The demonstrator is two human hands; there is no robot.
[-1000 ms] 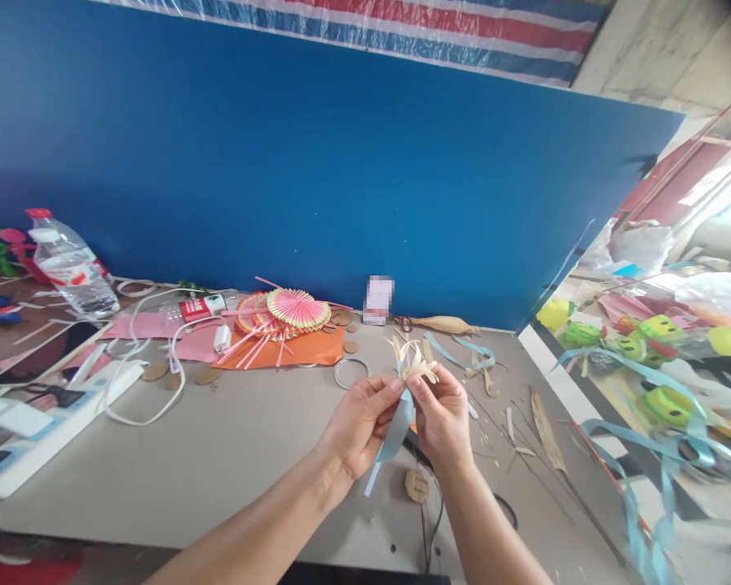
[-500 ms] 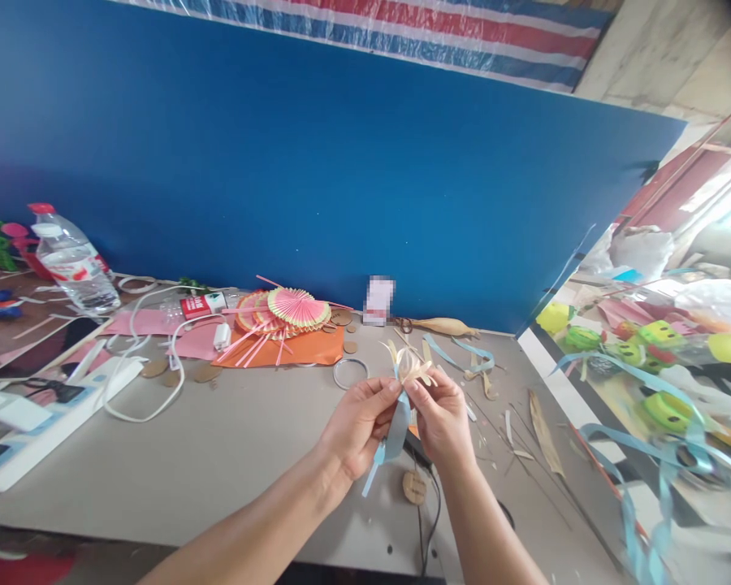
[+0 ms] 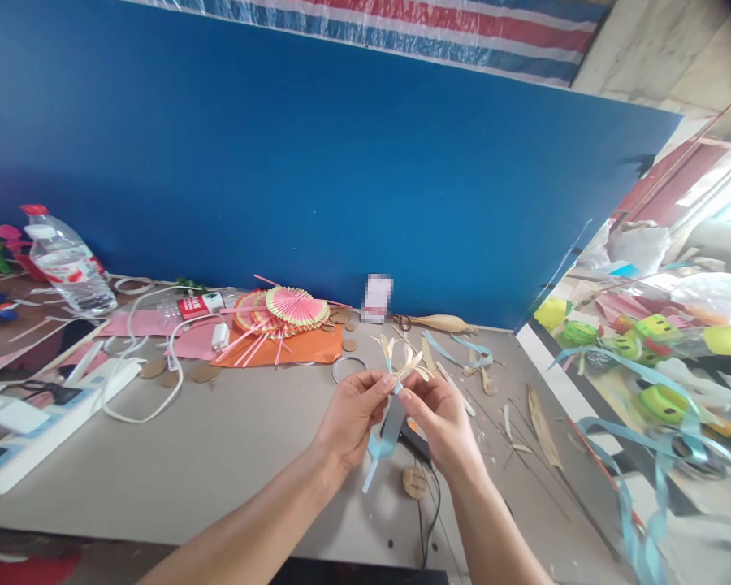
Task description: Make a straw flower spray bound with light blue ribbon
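A small flower-like bundle of cream strips is held upright over the table, with a light blue ribbon around its base and hanging below. My left hand is closed, thumb and fingers pinching the ribbon and base from the left. From the right, my right hand pinches the same ribbon, its thumb near the wrapped part. Behind and below the hands lies a dark tool with a cable, partly hidden. A round wooden disc is close to it.
Paper fans lie on orange sheet at the back. A metal ring sits left of the hands. Dried stems and a husk lie right. A power strip, bottles and white cable stand left; blue ribbon trails right.
The bundle has tilted slightly and its strips look more spread. My right thumb has shifted a little on the ribbon. Both hands keep their grip.
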